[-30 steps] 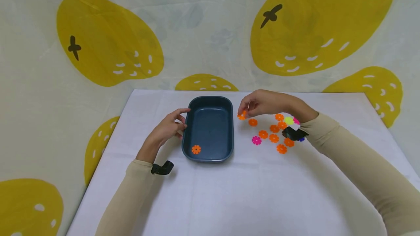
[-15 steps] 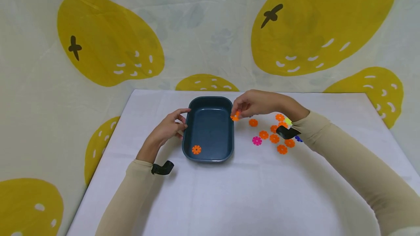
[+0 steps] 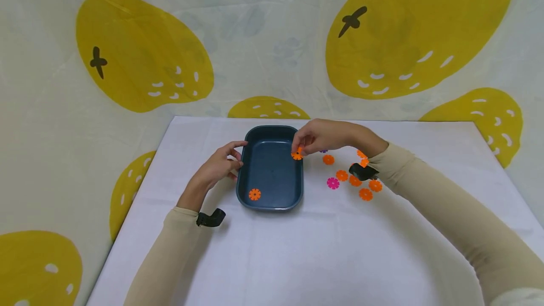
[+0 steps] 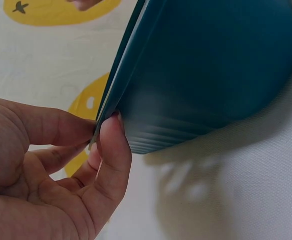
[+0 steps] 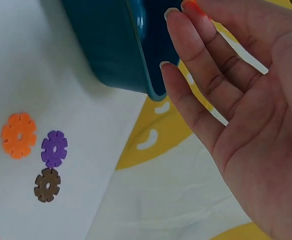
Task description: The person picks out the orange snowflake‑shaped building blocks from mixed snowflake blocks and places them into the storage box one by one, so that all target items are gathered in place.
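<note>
Orange notched plastic disc (image 3: 296, 157) sat pinched in right grip (image 3: 316, 137); dark-blue oblong tray (image 3: 272, 174) lay below-left, pinched by left grip (image 3: 216, 166).

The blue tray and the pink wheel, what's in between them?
Only bare white cloth lies between the blue tray and the pink wheel; the head view shows that.
</note>
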A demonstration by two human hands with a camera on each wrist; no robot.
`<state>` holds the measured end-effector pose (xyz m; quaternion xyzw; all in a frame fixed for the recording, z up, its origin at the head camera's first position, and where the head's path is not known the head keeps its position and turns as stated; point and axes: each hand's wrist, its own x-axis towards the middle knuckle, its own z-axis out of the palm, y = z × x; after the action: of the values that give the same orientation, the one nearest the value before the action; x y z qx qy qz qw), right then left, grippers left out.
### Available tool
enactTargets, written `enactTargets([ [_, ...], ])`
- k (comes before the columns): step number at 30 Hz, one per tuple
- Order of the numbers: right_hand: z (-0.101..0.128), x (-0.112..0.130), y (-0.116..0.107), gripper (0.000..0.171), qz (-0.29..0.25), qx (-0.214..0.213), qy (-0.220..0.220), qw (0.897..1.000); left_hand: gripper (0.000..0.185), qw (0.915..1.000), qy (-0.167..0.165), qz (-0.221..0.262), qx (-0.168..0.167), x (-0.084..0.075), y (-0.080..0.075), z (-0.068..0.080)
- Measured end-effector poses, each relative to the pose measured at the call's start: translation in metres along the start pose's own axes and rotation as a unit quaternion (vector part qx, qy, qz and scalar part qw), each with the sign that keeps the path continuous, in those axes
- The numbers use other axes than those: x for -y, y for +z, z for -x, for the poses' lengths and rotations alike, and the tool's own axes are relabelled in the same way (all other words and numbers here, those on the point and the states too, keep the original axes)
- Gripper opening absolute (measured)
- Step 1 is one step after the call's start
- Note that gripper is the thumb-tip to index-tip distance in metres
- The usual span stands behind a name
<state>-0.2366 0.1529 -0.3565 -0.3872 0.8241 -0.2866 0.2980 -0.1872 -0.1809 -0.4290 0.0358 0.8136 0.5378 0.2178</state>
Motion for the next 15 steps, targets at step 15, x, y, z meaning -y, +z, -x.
enactTargets([
  [15, -0.019, 0.012, 0.002, 0.02, -0.008, 0.019, -0.013, 1.0, 0.065, 1.0, -0.005, 0.0, -0.005, 0.0, 0.001, -0.002],
])
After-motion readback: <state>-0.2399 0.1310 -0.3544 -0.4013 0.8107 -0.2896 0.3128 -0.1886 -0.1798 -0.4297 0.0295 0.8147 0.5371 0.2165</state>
